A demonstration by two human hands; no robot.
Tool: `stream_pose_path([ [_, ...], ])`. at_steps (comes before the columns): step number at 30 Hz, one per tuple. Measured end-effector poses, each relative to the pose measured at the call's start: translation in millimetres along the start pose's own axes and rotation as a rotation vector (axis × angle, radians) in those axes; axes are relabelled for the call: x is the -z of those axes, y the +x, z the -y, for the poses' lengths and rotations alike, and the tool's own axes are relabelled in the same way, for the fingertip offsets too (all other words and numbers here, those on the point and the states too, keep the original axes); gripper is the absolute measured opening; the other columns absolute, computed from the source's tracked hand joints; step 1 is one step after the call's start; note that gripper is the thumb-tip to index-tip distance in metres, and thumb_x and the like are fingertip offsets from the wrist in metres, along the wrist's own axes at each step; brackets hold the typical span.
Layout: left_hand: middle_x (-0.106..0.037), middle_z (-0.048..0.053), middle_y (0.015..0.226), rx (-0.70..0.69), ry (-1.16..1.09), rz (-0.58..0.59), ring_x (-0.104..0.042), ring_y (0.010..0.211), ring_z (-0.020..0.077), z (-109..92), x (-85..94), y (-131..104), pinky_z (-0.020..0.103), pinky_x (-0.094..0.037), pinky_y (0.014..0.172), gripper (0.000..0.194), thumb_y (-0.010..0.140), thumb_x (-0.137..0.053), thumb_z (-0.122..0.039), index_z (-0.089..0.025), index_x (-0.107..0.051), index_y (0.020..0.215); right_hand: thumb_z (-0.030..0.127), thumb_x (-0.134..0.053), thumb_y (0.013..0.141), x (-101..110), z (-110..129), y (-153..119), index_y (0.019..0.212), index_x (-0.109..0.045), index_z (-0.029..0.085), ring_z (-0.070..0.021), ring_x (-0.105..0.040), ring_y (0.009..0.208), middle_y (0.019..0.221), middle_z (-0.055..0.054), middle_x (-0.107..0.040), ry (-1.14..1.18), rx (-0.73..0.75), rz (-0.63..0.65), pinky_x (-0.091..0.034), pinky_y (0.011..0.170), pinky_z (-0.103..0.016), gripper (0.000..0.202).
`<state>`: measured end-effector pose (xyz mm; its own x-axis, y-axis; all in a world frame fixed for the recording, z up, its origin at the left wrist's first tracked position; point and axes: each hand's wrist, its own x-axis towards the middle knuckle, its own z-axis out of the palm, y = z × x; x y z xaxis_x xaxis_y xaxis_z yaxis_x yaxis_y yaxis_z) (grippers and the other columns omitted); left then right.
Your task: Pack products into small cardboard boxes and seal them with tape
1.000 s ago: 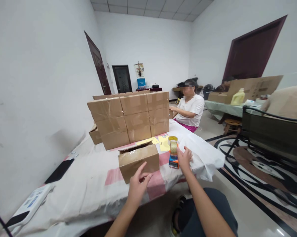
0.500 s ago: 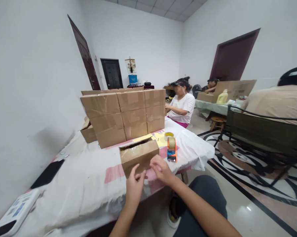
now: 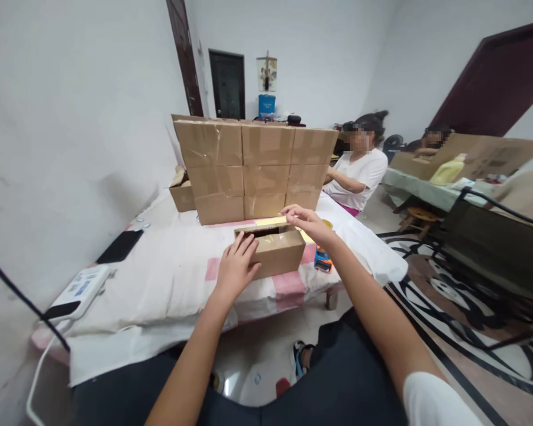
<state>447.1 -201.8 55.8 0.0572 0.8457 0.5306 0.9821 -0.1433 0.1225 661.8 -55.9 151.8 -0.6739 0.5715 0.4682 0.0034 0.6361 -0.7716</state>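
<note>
A small brown cardboard box (image 3: pixel 278 255) stands on the cloth-covered table in front of me, with a dark gap along its top. My left hand (image 3: pixel 237 263) lies with spread fingers against its left end, fingertips over the top edge. Above the box's right end is my right hand (image 3: pixel 308 223), fingers stretched forward and holding nothing that I can see; whether it touches the box I cannot tell. An orange and blue tape dispenser (image 3: pixel 323 260) sits just right of the box, partly covered by my right forearm.
Behind the box rises a stack of taped cardboard boxes (image 3: pixel 266 171). A black flat pad (image 3: pixel 119 246) and a white device (image 3: pixel 80 289) lie at the table's left edge. A person in a white shirt (image 3: pixel 364 171) sits beyond the table's right side; a dark chair (image 3: pixel 492 254) stands at right.
My hands have moved from in front of the box up to its left end and over its right end. The view has shifted, and the box appears farther forward from me.
</note>
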Motion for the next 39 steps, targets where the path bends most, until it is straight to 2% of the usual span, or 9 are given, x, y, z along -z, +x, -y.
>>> stream_pose_path([
  [3, -0.035, 0.01, 0.162, 0.055, 0.059, -0.01, -0.034, 0.144, 0.0355, -6.3, -2.3, -2.9, 0.05, -0.041, 0.106, 0.058, 0.088, -0.063, -0.033, -0.024, -0.05, 0.144, 0.056, -0.065, 0.088, -16.9, -29.1, 14.8, 0.077, -0.061, 0.018, -0.0215, -0.058, 0.106, 0.112, -0.007, -0.064, 0.022, -0.025, -0.035, -0.04, 0.097, -0.037, 0.04],
  [8, -0.049, 0.013, 0.151, 0.158, 0.075, -0.023, -0.036, 0.142, 0.0352, -16.0, 0.2, -1.8, 0.054, -0.035, 0.107, 0.05, 0.086, -0.064, -0.032, -0.026, -0.055, 0.135, 0.054, -0.066, 0.087, -26.3, -53.6, 15.4, 0.076, -0.063, 0.018, -0.0207, -0.059, 0.103, 0.109, -0.006, -0.066, 0.004, -0.036, -0.022, -0.039, 0.098, -0.037, 0.037],
  [13, -0.052, 0.013, 0.149, 0.146, -0.007, -0.014, -0.04, 0.142, 0.0296, -13.3, -1.0, -4.9, 0.057, -0.019, 0.116, 0.048, 0.09, -0.056, -0.028, -0.023, -0.05, 0.137, 0.052, -0.067, 0.085, -20.6, -47.9, 4.0, 0.075, -0.062, 0.018, -0.0202, -0.059, 0.1, 0.108, -0.005, -0.067, 0.076, -0.115, -0.014, -0.04, 0.096, -0.036, 0.036],
  [18, -0.055, 0.012, 0.146, 0.141, -0.027, -0.035, -0.045, 0.139, 0.0292, -7.1, -2.5, -6.0, 0.058, -0.013, 0.118, 0.046, 0.089, -0.059, -0.031, -0.024, -0.052, 0.134, 0.047, -0.069, 0.083, -19.1, -35.8, 4.9, 0.074, -0.06, 0.019, -0.0202, -0.061, 0.098, 0.096, -0.003, -0.068, 0.206, -0.117, -0.072, -0.041, 0.097, -0.035, 0.031],
  [20, -0.056, 0.012, 0.144, 0.128, -0.024, -0.046, -0.047, 0.137, 0.0285, -6.4, -2.5, -5.3, 0.059, -0.014, 0.118, 0.044, 0.09, -0.059, -0.031, -0.025, -0.053, 0.133, 0.044, -0.065, 0.084, -22.8, -34.9, 8.7, 0.073, -0.059, 0.019, -0.0203, -0.061, 0.1, 0.1, -0.004, -0.069, 0.093, -0.121, -0.037, -0.042, 0.096, -0.035, 0.028],
  [22, -0.058, 0.011, 0.143, 0.119, -0.02, -0.057, -0.048, 0.137, 0.0282, -6.6, -2.5, -4.7, 0.059, -0.015, 0.117, 0.043, 0.089, -0.06, -0.032, -0.026, -0.053, 0.132, 0.037, -0.059, 0.087, -29.2, -36.2, 13.4, 0.074, -0.061, 0.019, -0.0198, -0.06, 0.1, 0.104, -0.005, -0.069, -0.167, -0.16, 0.016, -0.042, 0.095, -0.035, 0.022],
  [26, -0.059, 0.01, 0.142, 0.11, -0.015, -0.076, -0.049, 0.135, 0.0287, -7.3, -3.7, -4.7, 0.06, -0.017, 0.116, 0.044, 0.088, -0.061, -0.031, -0.027, -0.054, 0.131, 0.028, -0.059, 0.086, -42.8, -40.2, 21.0, 0.076, -0.066, 0.018, -0.0256, -0.053, 0.108, 0.105, -0.008, -0.068, -0.53, -0.238, 0.021, -0.033, 0.1, -0.044, 0.015],
  [34, -0.056, 0.011, 0.146, 0.11, 0.006, -0.075, -0.048, 0.136, 0.0309, -8.0, -6.1, -5.5, 0.06, -0.018, 0.117, 0.048, 0.087, -0.061, -0.032, -0.026, -0.054, 0.134, 0.032, -0.068, 0.083, -48.6, -43.5, 23.1, 0.073, -0.066, 0.018, -0.0286, -0.047, 0.114, 0.119, -0.007, -0.064, -0.657, -0.29, 0.034, -0.026, 0.099, -0.044, 0.017],
  [39, -0.054, 0.013, 0.148, 0.155, 0.055, -0.059, -0.044, 0.139, 0.0316, -20.3, -1.8, -5.5, 0.062, -0.018, 0.117, 0.049, 0.087, -0.06, -0.03, -0.023, -0.054, 0.135, 0.032, -0.068, 0.084, -50.1, -45.4, 22.0, 0.076, -0.068, 0.017, -0.0287, -0.048, 0.116, 0.125, -0.01, -0.06, -0.688, -0.312, 0.029, -0.026, 0.098, -0.044, 0.017],
])
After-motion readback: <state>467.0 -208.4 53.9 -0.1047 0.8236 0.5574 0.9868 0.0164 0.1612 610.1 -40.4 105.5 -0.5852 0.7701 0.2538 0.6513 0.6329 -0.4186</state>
